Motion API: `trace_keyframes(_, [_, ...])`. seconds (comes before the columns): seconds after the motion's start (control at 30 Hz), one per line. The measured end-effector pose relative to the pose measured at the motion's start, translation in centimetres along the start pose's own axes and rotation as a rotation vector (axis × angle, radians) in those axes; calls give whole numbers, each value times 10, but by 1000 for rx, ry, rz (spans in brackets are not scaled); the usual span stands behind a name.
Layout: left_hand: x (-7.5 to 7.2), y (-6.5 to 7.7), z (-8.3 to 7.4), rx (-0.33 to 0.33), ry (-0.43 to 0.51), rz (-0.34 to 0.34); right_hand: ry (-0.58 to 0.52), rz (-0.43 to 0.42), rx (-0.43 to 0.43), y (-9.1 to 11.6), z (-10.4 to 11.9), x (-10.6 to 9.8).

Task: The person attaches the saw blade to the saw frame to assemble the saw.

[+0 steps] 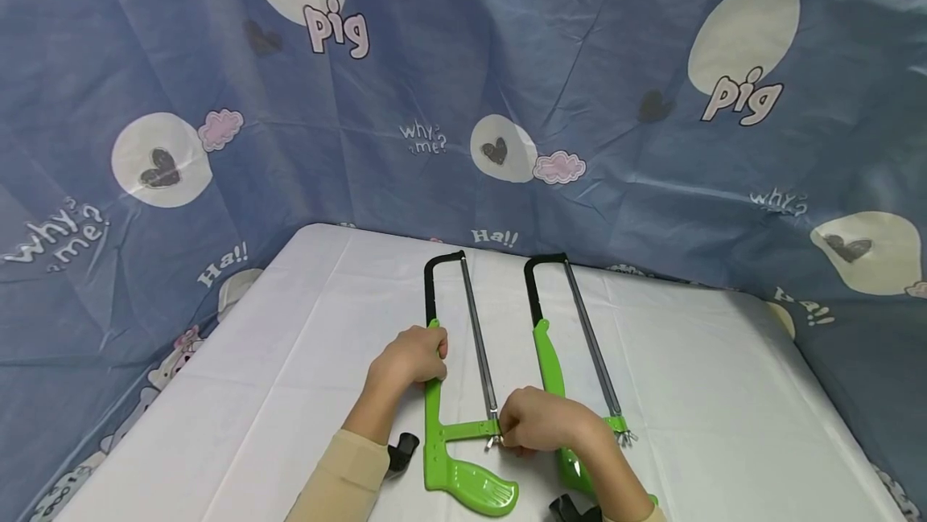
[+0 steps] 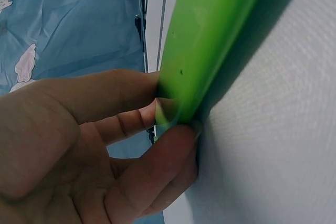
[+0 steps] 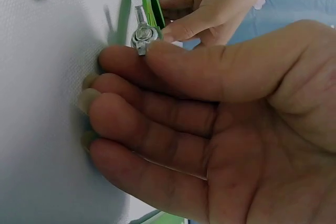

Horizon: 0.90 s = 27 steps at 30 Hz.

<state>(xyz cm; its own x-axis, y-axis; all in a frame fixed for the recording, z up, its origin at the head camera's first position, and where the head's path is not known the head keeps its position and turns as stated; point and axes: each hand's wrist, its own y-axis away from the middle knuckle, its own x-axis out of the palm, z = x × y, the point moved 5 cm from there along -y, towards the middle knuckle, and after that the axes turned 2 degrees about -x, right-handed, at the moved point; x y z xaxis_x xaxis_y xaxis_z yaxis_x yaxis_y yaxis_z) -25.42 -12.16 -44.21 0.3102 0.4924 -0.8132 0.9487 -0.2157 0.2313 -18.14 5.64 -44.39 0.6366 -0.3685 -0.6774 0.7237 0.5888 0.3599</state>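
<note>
Two hacksaws with green frames, black front bows and grey blades lie side by side on the white table. My left hand (image 1: 411,357) pinches the green frame of the left hacksaw (image 1: 479,490), thumb on one side and fingers on the other in the left wrist view. At that saw's near blade end, my right hand (image 1: 543,421) has thumb and index finger on a silver wing nut (image 3: 143,34). Its other fingers are bent, with their tips close to the cloth. Behind the right hand and forearm lies the second hacksaw (image 1: 550,361), partly hidden.
A white cloth (image 1: 290,393) covers the table. Blue printed fabric (image 1: 405,184) hangs behind it and down its sides. Black wrist-worn pieces (image 1: 401,453) show beside both forearms. The second saw's own wing nut (image 1: 626,438) sticks out right of my right wrist.
</note>
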Motion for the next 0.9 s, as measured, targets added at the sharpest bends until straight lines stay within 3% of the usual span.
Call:
trace_keyframes(0.3, [0,0,0,3,-2,-8,9,-36,-29,-1,1,-2])
trace_keyframes(0.53, [-1,0,0,3,3,-5,121,-101,-47,-3,1,-2])
trace_keyframes(0.9, [1,0,1,6,-1,2,117,-72,-31,-2,3,1])
